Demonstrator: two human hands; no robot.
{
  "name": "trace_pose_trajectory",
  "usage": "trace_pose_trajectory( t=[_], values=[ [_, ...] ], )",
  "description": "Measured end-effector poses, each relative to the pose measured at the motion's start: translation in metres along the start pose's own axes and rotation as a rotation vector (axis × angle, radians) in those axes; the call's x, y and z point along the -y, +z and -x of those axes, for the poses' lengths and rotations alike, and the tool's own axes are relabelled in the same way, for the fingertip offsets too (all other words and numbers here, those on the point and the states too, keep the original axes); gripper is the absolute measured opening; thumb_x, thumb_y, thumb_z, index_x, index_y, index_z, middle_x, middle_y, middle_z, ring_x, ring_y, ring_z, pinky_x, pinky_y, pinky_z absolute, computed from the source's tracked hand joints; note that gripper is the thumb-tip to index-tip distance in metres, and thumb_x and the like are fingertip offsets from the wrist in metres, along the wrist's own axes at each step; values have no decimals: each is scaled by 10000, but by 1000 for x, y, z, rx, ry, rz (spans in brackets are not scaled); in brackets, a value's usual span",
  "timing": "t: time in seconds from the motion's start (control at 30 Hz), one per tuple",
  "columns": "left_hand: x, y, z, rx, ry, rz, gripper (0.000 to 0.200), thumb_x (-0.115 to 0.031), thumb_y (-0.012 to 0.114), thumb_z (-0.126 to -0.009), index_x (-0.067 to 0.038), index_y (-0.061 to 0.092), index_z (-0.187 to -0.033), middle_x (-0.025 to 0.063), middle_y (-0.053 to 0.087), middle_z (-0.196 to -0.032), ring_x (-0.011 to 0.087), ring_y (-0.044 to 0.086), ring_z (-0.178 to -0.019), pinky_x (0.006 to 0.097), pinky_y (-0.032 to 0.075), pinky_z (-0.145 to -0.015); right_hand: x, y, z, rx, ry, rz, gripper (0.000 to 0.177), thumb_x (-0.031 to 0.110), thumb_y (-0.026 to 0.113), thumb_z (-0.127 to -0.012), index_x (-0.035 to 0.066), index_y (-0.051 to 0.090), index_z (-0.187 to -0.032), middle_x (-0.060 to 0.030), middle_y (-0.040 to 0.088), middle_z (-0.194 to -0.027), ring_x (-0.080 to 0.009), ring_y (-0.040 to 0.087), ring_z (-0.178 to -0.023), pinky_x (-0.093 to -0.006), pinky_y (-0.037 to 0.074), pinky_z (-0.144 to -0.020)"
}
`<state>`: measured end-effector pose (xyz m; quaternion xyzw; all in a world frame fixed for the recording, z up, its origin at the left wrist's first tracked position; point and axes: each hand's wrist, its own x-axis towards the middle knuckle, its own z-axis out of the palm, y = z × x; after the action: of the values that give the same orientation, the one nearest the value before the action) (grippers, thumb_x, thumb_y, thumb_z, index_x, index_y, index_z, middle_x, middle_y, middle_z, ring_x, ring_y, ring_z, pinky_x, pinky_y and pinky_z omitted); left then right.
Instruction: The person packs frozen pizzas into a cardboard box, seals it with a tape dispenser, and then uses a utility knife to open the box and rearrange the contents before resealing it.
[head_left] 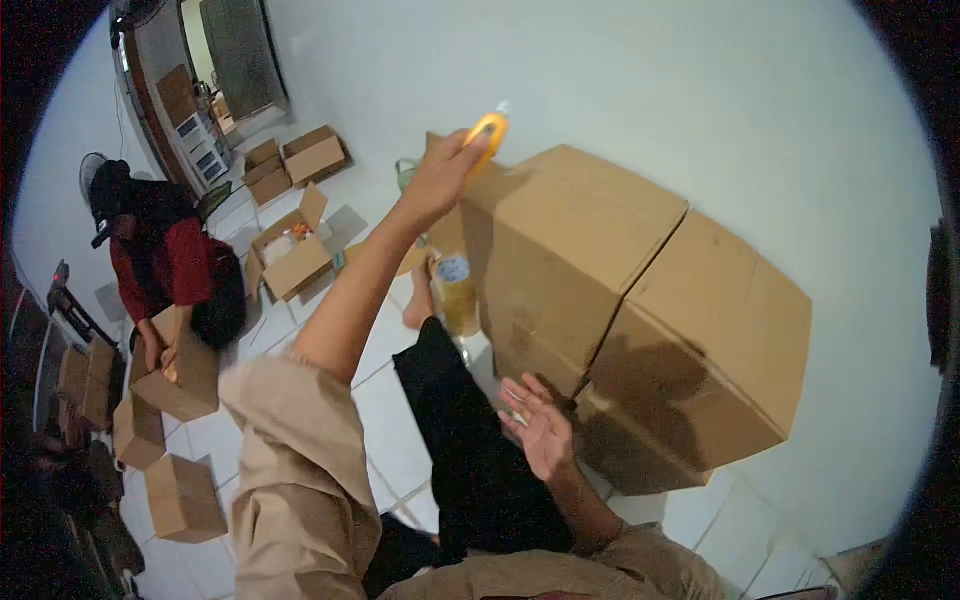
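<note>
I see the left hand [438, 182], its grip closed round a yellow cutter [498, 130], tip turned from the body, presumably for safety, near the upper edge of the left carton [575, 215]. The right hand [546, 430] has its grip released, palm upturned. Both cartons line the wall-side edge of the floor [385, 415], perhaps for bracing.

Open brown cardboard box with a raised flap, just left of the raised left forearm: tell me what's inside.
Inside the open brown cardboard box, whitish and orange contents show near the top, too small to identify. Whatever lies deeper is covered and cannot be seen.
</note>
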<state>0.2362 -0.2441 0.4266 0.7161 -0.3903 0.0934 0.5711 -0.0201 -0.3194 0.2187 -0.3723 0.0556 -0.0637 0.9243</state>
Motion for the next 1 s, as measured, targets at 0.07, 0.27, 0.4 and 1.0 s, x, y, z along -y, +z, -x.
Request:
trace_pose_trajectory(
  t=[0.07, 0.27, 0.4, 1.0],
  values=[
    [-19, 28, -40, 232, -103, -119, 432, -398, 393, -936, -47, 592, -1087, 48, 599, -986, 143, 522, -921, 281, 385, -849, 4, -12, -13, -4, -10, -97, 505, 239, 441, -887, 38, 300, -1328, -170, 358, -1370, -290, 363, -1257, -428, 279, -1035],
    [13, 105, -94, 471, 5, -455, 443, -424, 387, -925, -23, 564, -981, 121, 601, -931, 222, 554, -875, 346, 420, -777, -12, -41, -57, -1, -61, -304, 456, 249, 430, -866, 5, 396, -1250, -173, 403, -1328, -281, 382, -1226, -410, 302, -1011],
    [48, 99, -102, 276, -104, -722, 406, -363, 410, -902, 13, 548, -974, 222, 602, -971, 376, 568, -933, 424, 440, -781, 5, -30, -52, -25, -83, -531, 349, 256, 460, -865, 42, 487, -1139, -78, 513, -1161, -232, 421, -1162, -404, 364, -990],
    [28, -42, 154, -585, -415, -740, 365, -312, 397, -920, 37, 453, -1009, 317, 582, -800, 480, 562, -783, 550, 413, -689, -23, -12, -36, 367, 60, -321, 1094, 839, 400, -641, 79, 194, -1401, -154, 270, -1420, -531, 315, -1205, -565, 271, -1004]
  ],
)
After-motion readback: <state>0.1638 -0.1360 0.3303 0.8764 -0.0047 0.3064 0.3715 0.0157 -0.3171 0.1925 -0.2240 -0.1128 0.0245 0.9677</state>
